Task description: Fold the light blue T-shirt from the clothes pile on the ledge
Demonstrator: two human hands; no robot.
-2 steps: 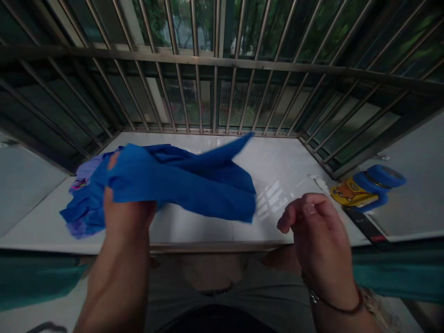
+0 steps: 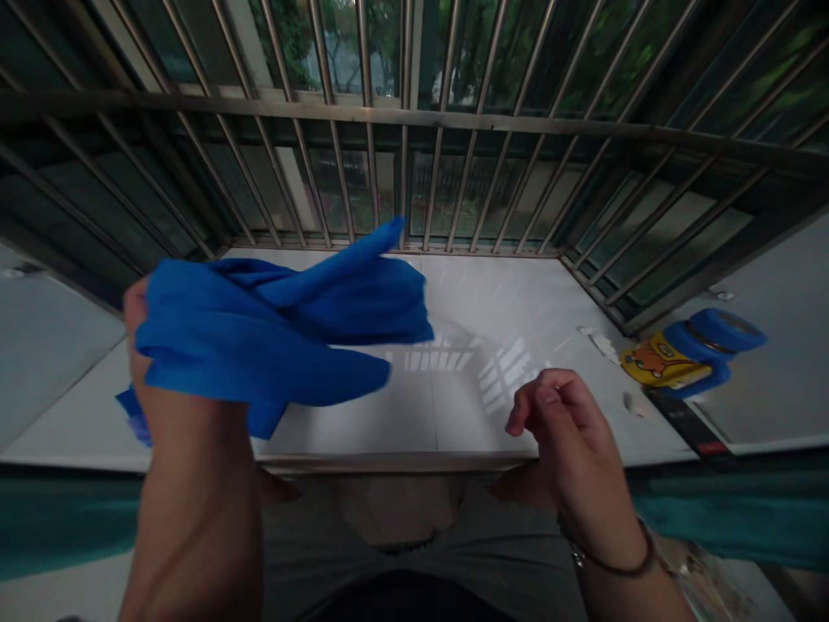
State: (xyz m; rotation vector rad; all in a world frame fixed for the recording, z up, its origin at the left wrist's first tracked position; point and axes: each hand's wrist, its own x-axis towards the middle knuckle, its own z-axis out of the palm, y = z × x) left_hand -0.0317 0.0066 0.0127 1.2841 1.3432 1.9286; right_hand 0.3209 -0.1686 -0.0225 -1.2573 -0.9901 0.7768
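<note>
Aloft, blue cloth [image 2: 278, 328]: one piece, raised over the left part of the ledge, draped over the left hand [image 2: 174, 419]; its loose folds spread rightward from the grip, one flap pointing up toward the bars.
Left grip: closed about the cloth's near-left end, by all appearance; most fingers covered, so tightness could not be told.
Reason for hold, as judged: taken at one end, the piece had its remaining length free to hang and open out.
Right hand [image 2: 573, 432]: well right of the grip, above the ledge's front edge; fingers loosely curled, nothing seen in them; presumably kept apart to give the folds room.
Blue and lilac fabric [image 2: 138, 425]: low, beside the left wrist, largely masked by hand and cloth; amount not countable.
Blue corner [image 2: 268, 419]: just right of the left wrist, below the raised folds; whether separate could not be told.
White ledge [image 2: 453, 397]: beneath and right of the grip; glossy, marked by barred reflections.
Metal bars [image 2: 389, 112]: beyond the grip, a barrier along the far side and both flanks.
Blue-and-yellow bottle [image 2: 670, 356]: far right of the grip, past the right hand, seemingly set out of the cloth's way.
Black strip [image 2: 692, 423]: next to the bottle, red mark at its near end.
Pale scrap [image 2: 638, 404]: between right hand and strip; kind unclear.
</note>
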